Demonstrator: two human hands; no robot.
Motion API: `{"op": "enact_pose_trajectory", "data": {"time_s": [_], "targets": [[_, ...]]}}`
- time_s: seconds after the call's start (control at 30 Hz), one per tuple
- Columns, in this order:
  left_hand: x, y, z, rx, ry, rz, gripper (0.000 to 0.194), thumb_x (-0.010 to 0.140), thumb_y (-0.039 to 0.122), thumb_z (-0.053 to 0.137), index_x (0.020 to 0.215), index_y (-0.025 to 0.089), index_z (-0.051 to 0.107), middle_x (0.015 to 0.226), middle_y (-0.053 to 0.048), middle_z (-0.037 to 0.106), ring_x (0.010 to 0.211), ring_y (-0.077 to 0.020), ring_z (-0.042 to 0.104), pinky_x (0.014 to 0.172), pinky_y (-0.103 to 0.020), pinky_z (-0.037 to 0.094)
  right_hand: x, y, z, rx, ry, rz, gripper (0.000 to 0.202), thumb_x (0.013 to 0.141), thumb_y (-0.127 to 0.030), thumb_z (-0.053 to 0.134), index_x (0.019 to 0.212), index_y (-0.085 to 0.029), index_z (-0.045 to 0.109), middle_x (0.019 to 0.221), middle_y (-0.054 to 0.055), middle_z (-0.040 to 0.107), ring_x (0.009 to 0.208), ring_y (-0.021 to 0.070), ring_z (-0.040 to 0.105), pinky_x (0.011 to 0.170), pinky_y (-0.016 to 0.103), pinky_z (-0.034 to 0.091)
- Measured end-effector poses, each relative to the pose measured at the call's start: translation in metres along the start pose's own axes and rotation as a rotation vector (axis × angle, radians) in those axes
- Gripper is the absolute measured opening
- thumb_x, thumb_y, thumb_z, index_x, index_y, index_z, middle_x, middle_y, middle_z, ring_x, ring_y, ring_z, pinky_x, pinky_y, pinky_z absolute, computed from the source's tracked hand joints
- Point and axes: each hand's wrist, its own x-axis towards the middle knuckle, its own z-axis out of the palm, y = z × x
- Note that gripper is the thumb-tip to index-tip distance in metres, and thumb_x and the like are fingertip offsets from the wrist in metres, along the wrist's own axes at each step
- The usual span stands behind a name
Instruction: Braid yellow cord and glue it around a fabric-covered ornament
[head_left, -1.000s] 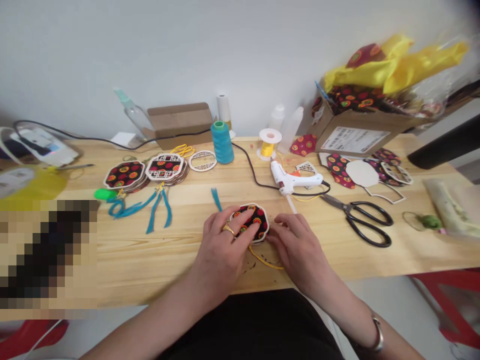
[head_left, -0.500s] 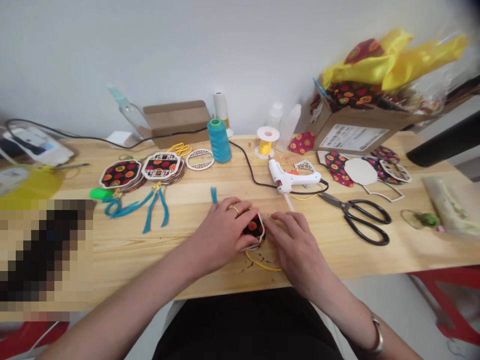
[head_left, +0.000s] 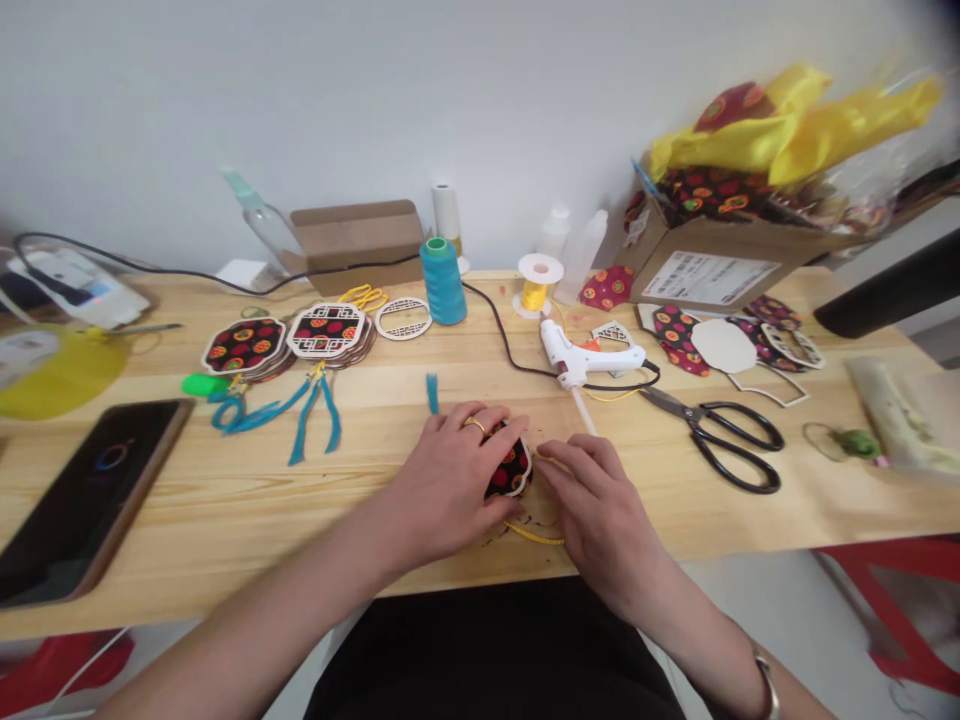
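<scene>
A small scalloped pendant (head_left: 514, 470) with dark red-flowered fabric and a pale rim lies on the table, partly hidden under my left hand (head_left: 469, 475). That hand is closed around it, fingers over the top and thumb along the near edge. At the pendant's right edge, my right hand (head_left: 596, 505) is pinched, its fingertips close together. A yellow cord (head_left: 534, 536) loops from beneath the pendant to under my right hand; the pinched end is barely visible. Beyond my left fingers a teal tassel (head_left: 432, 393) pokes out.
A white glue gun (head_left: 589, 357) lies ahead, with black-handled scissors (head_left: 739, 440) to the right. Stacked fabric pendants (head_left: 247, 345) with teal tassels and a phone (head_left: 94, 495) are at left. Behind stand a teal thread cone (head_left: 443, 285), a yellow cord spool (head_left: 538, 285) and a cardboard box (head_left: 712, 265).
My right fingers have drawn together into a pinch beside the pendant. My left thumb has slid toward the near edge, so more of the patterned fabric shows.
</scene>
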Motion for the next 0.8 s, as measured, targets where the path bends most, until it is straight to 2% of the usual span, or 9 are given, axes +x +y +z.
{"op": "enact_pose_trajectory", "data": {"time_s": [0.2,0.47,0.67,0.8], "targets": [[-0.002,0.000,0.001,-0.023,0.003,-0.008,0.056,0.074,0.038,0.056,0.126,0.024,0.041,0.127,-0.007,0.045,0.116,-0.0280,0.036,0.092,-0.046,0.035,-0.009,0.001,-0.002,0.021,-0.065,-0.015,0.052,0.072,0.004,0.038,0.119,-0.015,0.049,0.119,0.009,0.053,0.102,0.0231,0.040,0.085,0.042,0.045],[-0.003,0.000,0.003,-0.029,0.021,0.004,0.054,0.073,0.038,0.059,0.123,0.024,0.044,0.126,-0.009,0.046,0.115,-0.0298,0.038,0.091,-0.047,0.035,-0.017,-0.003,-0.012,-0.129,-0.241,-0.021,0.068,0.066,0.005,0.037,0.130,-0.019,0.040,0.135,0.003,0.041,0.111,0.0253,0.034,0.091,0.045,0.037],[-0.003,-0.002,0.005,-0.038,0.034,0.012,0.061,0.070,0.044,0.062,0.124,0.023,0.043,0.126,-0.010,0.045,0.116,-0.0299,0.037,0.092,-0.047,0.034,-0.019,-0.002,-0.013,-0.201,-0.289,-0.028,0.073,0.064,0.005,0.037,0.132,-0.023,0.038,0.136,0.004,0.039,0.107,0.0250,0.037,0.087,0.043,0.037],[-0.002,-0.003,0.007,-0.040,0.036,0.011,0.060,0.071,0.046,0.061,0.124,0.023,0.043,0.127,-0.010,0.045,0.117,-0.0294,0.037,0.092,-0.047,0.034,-0.020,0.000,-0.013,-0.268,-0.305,-0.044,0.071,0.063,0.001,0.043,0.129,-0.027,0.041,0.134,0.007,0.039,0.109,0.0291,0.035,0.087,0.047,0.033]]}}
